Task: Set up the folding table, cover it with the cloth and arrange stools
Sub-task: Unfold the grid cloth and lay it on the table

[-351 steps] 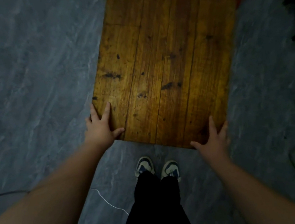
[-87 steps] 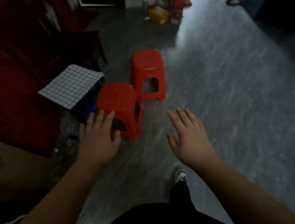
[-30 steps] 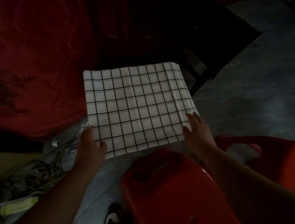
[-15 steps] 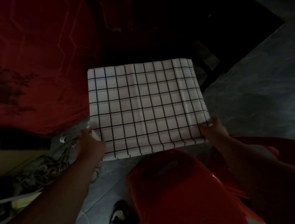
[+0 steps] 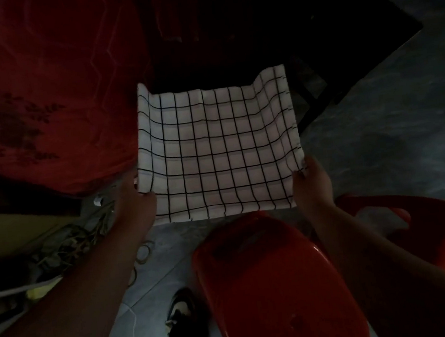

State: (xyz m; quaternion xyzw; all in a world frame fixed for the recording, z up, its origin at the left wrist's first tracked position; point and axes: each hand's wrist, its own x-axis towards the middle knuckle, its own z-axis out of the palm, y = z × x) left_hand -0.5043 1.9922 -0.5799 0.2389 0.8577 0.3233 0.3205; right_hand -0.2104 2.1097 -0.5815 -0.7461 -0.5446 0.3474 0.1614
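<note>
Gripping the folded cloth (image 5: 218,152) at its near corners, left hand (image 5: 134,206) and right hand (image 5: 312,185) are risking it sagging open and snagging the red stool (image 5: 270,282) just below.

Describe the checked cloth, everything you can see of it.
The checked cloth is white with a thin black grid, and looks like soft woven fabric. It is folded into a roughly square pad; layered edges show along its right side. It sags in the middle while its far corners curl upward. The left hand grips its near left corner and the right hand its near right corner. It sits in front of dark furniture, just beyond a red stool. What lies under it cannot be seen.
</note>
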